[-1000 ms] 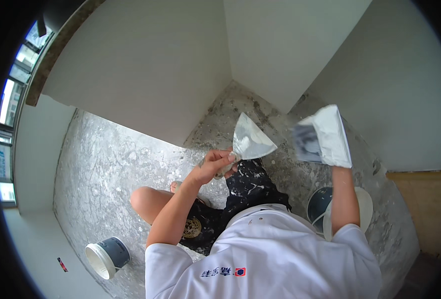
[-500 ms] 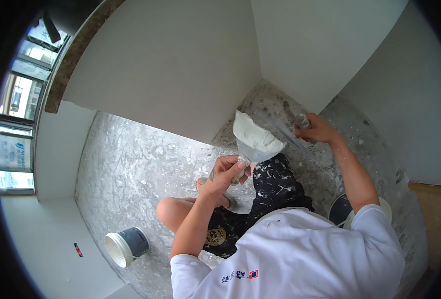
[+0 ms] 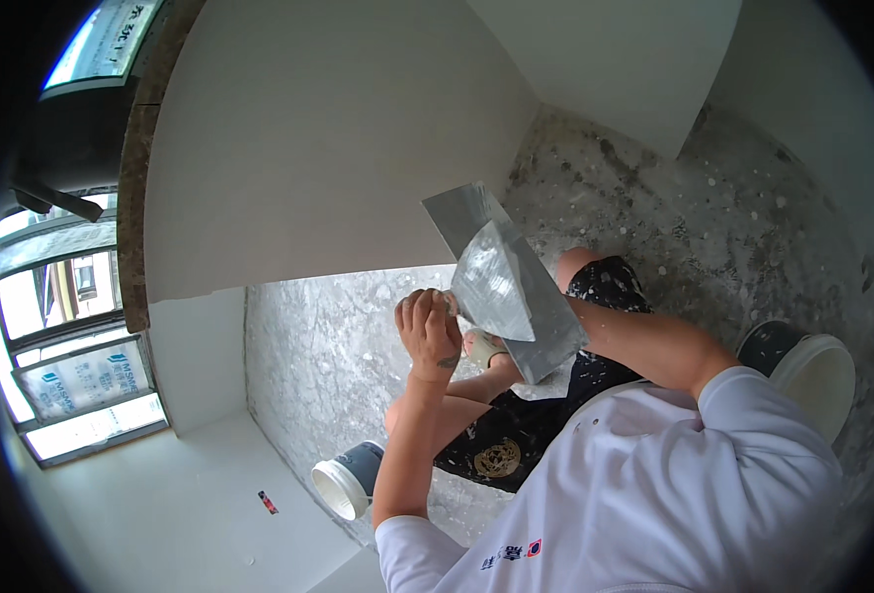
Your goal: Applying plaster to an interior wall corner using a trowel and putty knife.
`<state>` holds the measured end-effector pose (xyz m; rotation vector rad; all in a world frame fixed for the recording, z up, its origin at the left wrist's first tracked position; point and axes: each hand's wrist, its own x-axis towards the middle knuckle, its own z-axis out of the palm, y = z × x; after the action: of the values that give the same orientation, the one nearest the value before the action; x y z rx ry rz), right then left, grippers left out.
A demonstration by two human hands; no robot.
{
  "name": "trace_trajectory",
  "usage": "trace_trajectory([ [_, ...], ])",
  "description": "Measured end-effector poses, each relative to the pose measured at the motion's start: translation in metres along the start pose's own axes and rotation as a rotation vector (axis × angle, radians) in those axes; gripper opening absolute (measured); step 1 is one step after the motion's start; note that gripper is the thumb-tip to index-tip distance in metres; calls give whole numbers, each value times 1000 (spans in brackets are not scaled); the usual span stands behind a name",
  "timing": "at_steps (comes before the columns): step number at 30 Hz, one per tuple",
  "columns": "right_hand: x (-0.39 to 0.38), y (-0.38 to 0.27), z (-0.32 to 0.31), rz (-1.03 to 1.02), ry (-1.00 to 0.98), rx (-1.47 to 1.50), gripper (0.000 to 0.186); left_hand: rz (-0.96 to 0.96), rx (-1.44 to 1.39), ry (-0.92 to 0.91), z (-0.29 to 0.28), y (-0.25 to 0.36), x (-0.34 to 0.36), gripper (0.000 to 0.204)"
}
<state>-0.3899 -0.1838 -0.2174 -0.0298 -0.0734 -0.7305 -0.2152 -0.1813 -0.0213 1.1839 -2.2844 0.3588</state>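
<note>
My left hand (image 3: 425, 331) is closed round the handle of a putty knife (image 3: 494, 282), whose wide, flaring blade carries a thin whitish smear. Behind that blade lies the long rectangular blade of a steel trowel (image 3: 547, 311), slanting across it; the two overlap and seem to touch. My right forearm (image 3: 644, 341) reaches to the trowel's lower end. The blade hides my right hand and the trowel's handle. No thick heap of white putty shows on the visible faces.
A pale wall panel (image 3: 338, 148) stands just beyond the tools. One bucket (image 3: 343, 484) is on the speckled floor at left; another, larger bucket (image 3: 822, 381) is by my right elbow. Windows (image 3: 71, 296) line the far left. My splattered shorts and legs are below the tools.
The trowel has swung left behind the putty knife, hiding my right hand. The putty knife has turned; its thick white putty no longer shows. The view has shifted and rotated.
</note>
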Motion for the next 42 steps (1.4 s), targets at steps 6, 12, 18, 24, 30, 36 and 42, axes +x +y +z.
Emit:
trace_trajectory([
  [6, -1, 5, -52, -17, 84, 63, 28, -97, 222, -328, -35, -61, -36, 25],
  [12, 41, -45, -128, -82, 186, 102, 29, -697, 102, -193, -57, -81, -111, 25],
  [18, 92, -32, -188, -171, 305, 129, 29, -1012, 97, -175, -68, -79, -126, 23],
  [24, 150, -34, -272, -395, 686, -62, 38, -1159, -86, -78, -76, -81, -165, 27],
  [30, 201, -18, -267, -525, 826, -41, 32, -1280, -127, -79, -99, -87, -190, 27],
  [36, 196, -23, -277, -560, 868, -118, 21, -1275, -194, -39, -92, -89, -187, 27],
  [42, 194, -35, -257, -412, 860, -75, 23, -1248, -154, -47, -92, -90, -209, 24],
])
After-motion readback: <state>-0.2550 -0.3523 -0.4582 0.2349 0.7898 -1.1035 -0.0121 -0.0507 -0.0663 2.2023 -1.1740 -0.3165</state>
